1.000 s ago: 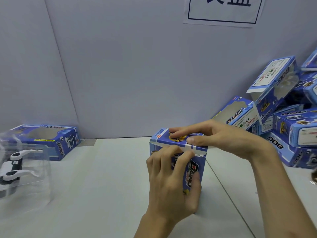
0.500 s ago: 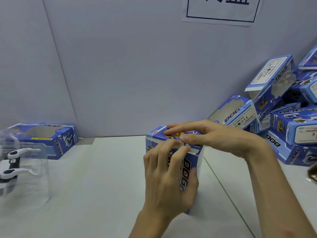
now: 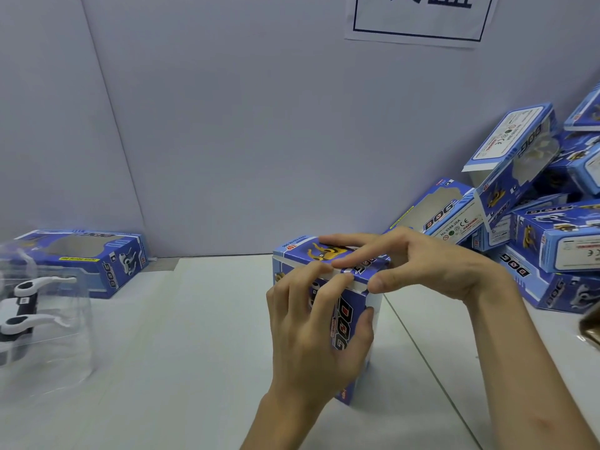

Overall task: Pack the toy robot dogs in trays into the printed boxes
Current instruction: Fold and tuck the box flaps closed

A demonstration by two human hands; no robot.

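Printed box (image 3: 349, 323) upright, gripped by left hand (image 3: 311, 332), right hand (image 3: 422, 264) atop.

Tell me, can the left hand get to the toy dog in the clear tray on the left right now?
Probably yes, once freed. The left hand is gripping the upright box; the table between it and the tray with the toy dog looks bare.

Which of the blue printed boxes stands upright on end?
The blue printed box held between the left hand and right hand; the others lie flat or piled.
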